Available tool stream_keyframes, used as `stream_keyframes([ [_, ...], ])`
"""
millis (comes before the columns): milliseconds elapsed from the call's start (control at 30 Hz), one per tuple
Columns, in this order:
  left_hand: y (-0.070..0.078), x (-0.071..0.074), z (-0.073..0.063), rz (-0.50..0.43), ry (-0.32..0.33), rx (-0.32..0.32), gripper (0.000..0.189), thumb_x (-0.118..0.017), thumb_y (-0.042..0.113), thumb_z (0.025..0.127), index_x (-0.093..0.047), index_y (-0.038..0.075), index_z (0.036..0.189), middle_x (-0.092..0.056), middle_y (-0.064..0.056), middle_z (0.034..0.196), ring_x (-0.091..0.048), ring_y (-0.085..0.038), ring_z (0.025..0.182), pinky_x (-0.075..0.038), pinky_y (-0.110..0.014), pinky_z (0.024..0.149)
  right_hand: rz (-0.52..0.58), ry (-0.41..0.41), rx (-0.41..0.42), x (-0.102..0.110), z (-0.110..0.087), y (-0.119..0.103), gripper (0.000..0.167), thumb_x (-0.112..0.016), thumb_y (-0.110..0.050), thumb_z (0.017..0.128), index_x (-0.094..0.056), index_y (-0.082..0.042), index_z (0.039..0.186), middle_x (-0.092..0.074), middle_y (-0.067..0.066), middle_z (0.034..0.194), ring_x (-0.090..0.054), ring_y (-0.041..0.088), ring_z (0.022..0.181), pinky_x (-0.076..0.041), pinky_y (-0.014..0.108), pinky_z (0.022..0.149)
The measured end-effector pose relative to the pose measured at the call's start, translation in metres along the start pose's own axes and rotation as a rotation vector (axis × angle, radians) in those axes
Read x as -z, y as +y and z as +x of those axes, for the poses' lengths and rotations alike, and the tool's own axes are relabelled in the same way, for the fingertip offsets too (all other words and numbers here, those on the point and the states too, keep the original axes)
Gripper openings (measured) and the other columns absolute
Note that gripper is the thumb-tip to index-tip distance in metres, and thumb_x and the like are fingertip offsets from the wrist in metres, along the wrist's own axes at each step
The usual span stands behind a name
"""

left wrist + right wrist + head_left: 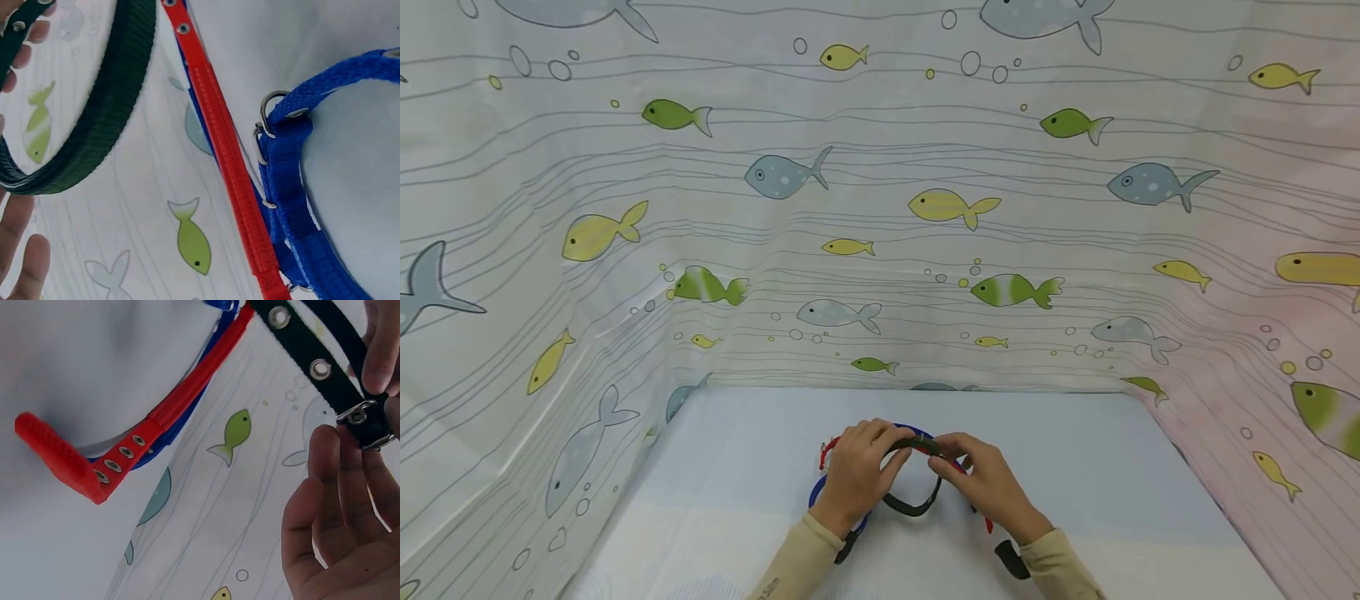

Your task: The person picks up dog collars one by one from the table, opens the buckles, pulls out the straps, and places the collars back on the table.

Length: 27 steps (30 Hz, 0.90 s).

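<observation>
A dark green collar (912, 508) with metal eyelets hangs as a loop between both hands. My left hand (859, 475) pinches its upper part between thumb and fingers. At the buckle end my right hand (992, 483) holds the strap, and in the right wrist view the fingertips touch the metal buckle (365, 419). The left wrist view has the green band (119, 87) curving close to the camera. Behind it lie a red collar (228, 162) with eyelets and a blue collar (331, 262) with metal rings, both partly hidden by the hands in the head view.
A pale table surface (737, 467) carries the collars. Fish-printed sheeting (880, 275) rises at the back and both sides. Small dark pieces (1012, 559) sit beside both wrists.
</observation>
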State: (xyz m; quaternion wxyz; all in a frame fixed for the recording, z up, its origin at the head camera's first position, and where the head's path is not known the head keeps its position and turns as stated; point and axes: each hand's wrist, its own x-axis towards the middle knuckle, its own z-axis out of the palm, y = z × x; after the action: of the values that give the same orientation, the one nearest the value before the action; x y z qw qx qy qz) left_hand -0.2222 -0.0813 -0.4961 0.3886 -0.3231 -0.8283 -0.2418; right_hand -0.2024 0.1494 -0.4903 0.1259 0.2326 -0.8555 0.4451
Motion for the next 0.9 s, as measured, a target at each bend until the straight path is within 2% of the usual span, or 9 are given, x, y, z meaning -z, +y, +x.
stream_keyframes([
  [167, 0.003, 0.003, 0.001, -0.043, -0.047, 0.037, 0.038, -0.086, 0.027, 0.083, -0.072, 0.021, 0.118, -0.067, 0.007, 0.106, -0.064, -0.012, 0.096, -0.053, -0.031, 0.076, -0.01, 0.019, 0.028, 0.002, 0.0, -0.002, 0.025, -0.078, -0.031, 0.092, -0.07, -0.026, 0.115, -0.067, -0.019, 0.097, -0.063, 0.006, 0.087, -0.054, 0.034, 0.07],
  [333, 0.004, 0.004, 0.003, -0.13, -0.105, 0.009, 0.042, -0.081, 0.04, 0.087, -0.07, 0.02, 0.123, -0.068, 0.008, 0.111, -0.064, -0.01, 0.102, -0.054, -0.032, 0.086, -0.025, 0.013, 0.075, 0.004, -0.001, -0.004, 0.027, -0.077, -0.031, 0.091, -0.07, -0.03, 0.118, -0.066, -0.02, 0.102, -0.063, 0.013, 0.089, -0.053, 0.033, 0.073],
  [467, 0.006, 0.005, 0.003, -0.196, -0.126, 0.005, 0.036, -0.078, 0.042, 0.089, -0.075, 0.019, 0.116, -0.072, 0.008, 0.108, -0.066, -0.009, 0.099, -0.055, -0.03, 0.084, -0.024, -0.01, 0.08, 0.004, -0.002, -0.007, 0.027, -0.077, -0.032, 0.092, -0.069, -0.031, 0.118, -0.066, -0.019, 0.105, -0.063, 0.01, 0.093, -0.053, 0.03, 0.074],
  [600, 0.008, 0.006, 0.001, -0.222, -0.162, 0.034, 0.033, -0.076, 0.043, 0.09, -0.076, 0.019, 0.113, -0.073, 0.009, 0.105, -0.066, -0.008, 0.096, -0.055, -0.028, 0.081, -0.04, -0.043, 0.076, 0.005, -0.002, -0.009, 0.026, -0.077, -0.034, 0.092, -0.068, -0.032, 0.117, -0.066, -0.021, 0.107, -0.062, 0.006, 0.096, -0.053, 0.029, 0.076],
  [800, 0.008, 0.006, -0.001, -0.276, -0.22, 0.044, 0.032, -0.077, 0.04, 0.09, -0.076, 0.017, 0.112, -0.073, 0.01, 0.1, -0.062, -0.007, 0.088, -0.052, -0.023, 0.076, -0.133, -0.098, 0.108, 0.011, 0.0, -0.012, 0.023, -0.078, -0.035, 0.091, -0.069, -0.032, 0.112, -0.063, -0.024, 0.106, -0.063, 0.004, 0.097, -0.055, 0.033, 0.084],
  [900, 0.009, 0.006, -0.001, -0.295, -0.246, 0.042, 0.033, -0.077, 0.04, 0.09, -0.076, 0.017, 0.114, -0.073, 0.011, 0.103, -0.062, -0.006, 0.09, -0.052, -0.023, 0.077, -0.171, -0.108, 0.117, 0.013, 0.0, -0.012, 0.021, -0.078, -0.037, 0.09, -0.071, -0.031, 0.109, -0.064, -0.024, 0.103, -0.064, 0.005, 0.095, -0.056, 0.035, 0.086],
])
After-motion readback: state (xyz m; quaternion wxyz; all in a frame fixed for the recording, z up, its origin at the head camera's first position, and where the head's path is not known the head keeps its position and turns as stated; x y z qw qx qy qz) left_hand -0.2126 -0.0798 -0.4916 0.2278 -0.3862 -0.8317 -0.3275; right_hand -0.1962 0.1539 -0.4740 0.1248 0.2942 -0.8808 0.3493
